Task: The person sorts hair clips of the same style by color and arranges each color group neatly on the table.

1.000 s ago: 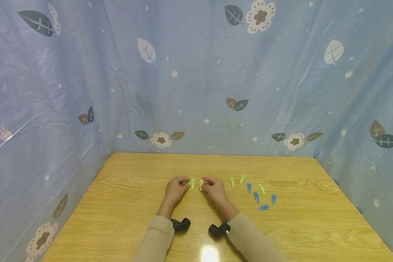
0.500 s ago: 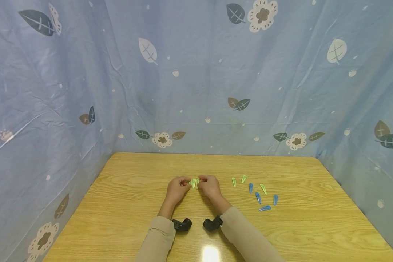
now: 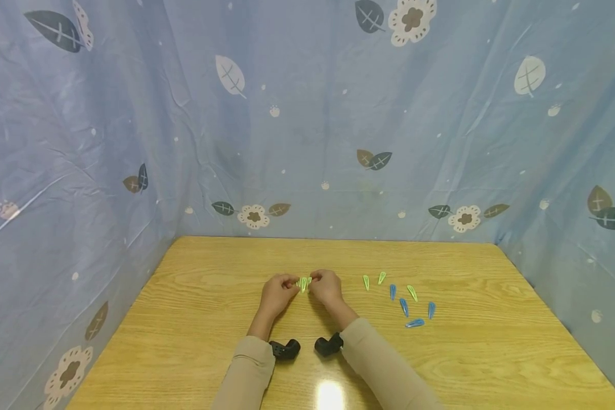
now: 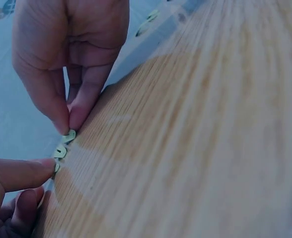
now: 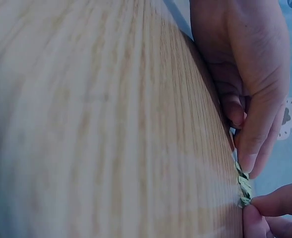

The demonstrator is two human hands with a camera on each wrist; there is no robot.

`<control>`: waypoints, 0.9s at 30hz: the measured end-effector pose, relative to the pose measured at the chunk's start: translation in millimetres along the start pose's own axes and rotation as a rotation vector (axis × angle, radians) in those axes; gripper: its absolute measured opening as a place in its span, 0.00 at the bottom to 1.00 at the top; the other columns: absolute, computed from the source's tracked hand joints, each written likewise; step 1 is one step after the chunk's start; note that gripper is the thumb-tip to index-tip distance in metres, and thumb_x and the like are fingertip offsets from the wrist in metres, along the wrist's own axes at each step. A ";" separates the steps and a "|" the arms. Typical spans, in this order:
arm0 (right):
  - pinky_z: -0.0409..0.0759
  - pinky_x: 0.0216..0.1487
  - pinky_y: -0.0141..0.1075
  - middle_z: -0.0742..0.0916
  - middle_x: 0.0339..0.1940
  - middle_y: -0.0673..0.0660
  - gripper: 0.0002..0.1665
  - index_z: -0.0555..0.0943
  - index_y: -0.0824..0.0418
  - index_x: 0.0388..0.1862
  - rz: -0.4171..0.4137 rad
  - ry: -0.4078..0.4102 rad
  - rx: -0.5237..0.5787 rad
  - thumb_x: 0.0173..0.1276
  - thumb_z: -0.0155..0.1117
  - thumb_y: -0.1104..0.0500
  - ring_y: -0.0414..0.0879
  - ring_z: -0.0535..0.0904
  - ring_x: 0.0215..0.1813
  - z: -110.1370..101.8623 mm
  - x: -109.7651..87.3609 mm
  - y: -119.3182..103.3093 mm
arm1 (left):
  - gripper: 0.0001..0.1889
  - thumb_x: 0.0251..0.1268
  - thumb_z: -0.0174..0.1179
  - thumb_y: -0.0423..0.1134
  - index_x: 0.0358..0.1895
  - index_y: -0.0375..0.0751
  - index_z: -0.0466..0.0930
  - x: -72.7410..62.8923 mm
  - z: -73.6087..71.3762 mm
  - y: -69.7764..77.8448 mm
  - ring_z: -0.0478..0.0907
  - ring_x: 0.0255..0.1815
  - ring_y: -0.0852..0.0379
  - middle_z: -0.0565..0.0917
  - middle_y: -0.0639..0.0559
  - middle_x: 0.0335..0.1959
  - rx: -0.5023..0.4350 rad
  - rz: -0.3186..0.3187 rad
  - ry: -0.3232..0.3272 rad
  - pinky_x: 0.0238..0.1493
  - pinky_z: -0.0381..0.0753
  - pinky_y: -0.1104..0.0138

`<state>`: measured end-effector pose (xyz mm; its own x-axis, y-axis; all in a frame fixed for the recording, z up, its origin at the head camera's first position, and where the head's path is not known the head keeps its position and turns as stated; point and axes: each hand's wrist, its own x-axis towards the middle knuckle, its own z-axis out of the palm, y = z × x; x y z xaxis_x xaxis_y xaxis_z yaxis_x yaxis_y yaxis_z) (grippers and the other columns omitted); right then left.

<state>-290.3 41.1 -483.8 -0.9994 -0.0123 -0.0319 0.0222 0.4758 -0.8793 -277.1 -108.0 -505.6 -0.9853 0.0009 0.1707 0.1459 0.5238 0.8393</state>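
Three light green snap hair clips stand side by side in a short row on the wooden table (image 3: 225, 319). My left hand (image 3: 277, 297) holds the leftmost clip (image 4: 56, 168) at its fingertips, which partly cover it. The middle clip (image 3: 303, 285) lies between the two hands, untouched. With thumb and index finger my right hand (image 3: 328, 288) pinches the right-hand clip (image 4: 69, 135), close beside the middle one. In the right wrist view the row of clips (image 5: 244, 186) shows edge-on, between the fingertips of both hands.
Right of my hands lie more green clips (image 3: 366, 282), loosely spread. Several blue hair clips (image 3: 404, 307) are scattered nearer me. A blue patterned curtain (image 3: 307, 114) hangs behind the table and along both sides. Black wrist cameras (image 3: 285, 349) sit on both sleeves.
My right hand has brought its green clip leftward, up close to the middle clip. The left hand has stayed by the leftmost clip. The scattered clips lie as before.
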 end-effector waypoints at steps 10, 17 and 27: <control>0.66 0.22 0.29 0.83 0.29 0.57 0.17 0.82 0.73 0.45 -0.022 0.036 -0.009 0.56 0.58 0.72 0.41 0.70 0.23 1.3 -3.5 -4.5 | 0.10 0.58 0.66 0.32 0.44 0.36 0.86 1.3 0.3 -1.1 0.70 0.29 0.58 0.76 0.52 0.28 0.000 -0.008 0.004 0.33 0.71 0.65; 0.72 0.28 0.32 0.84 0.33 0.58 0.17 0.82 0.72 0.46 -0.018 0.051 0.013 0.56 0.59 0.70 0.44 0.74 0.30 0.3 -6.0 0.9 | 0.10 0.58 0.66 0.32 0.44 0.36 0.86 1.0 -0.2 -1.7 0.70 0.29 0.58 0.76 0.51 0.28 -0.008 -0.002 0.001 0.33 0.71 0.65; 0.79 0.35 0.36 0.83 0.39 0.60 0.18 0.80 0.72 0.50 0.033 0.039 0.171 0.60 0.63 0.68 0.49 0.79 0.40 -7.0 -11.9 12.8 | 0.10 0.58 0.66 0.32 0.43 0.35 0.86 0.4 0.5 -0.6 0.70 0.29 0.58 0.76 0.52 0.28 -0.005 -0.002 0.011 0.33 0.71 0.66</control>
<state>-278.3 53.5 -491.4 -0.9983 0.0365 -0.0464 0.0556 0.3190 -0.9461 -277.6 -107.9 -506.3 -0.9845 -0.0099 0.1748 0.1443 0.5198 0.8420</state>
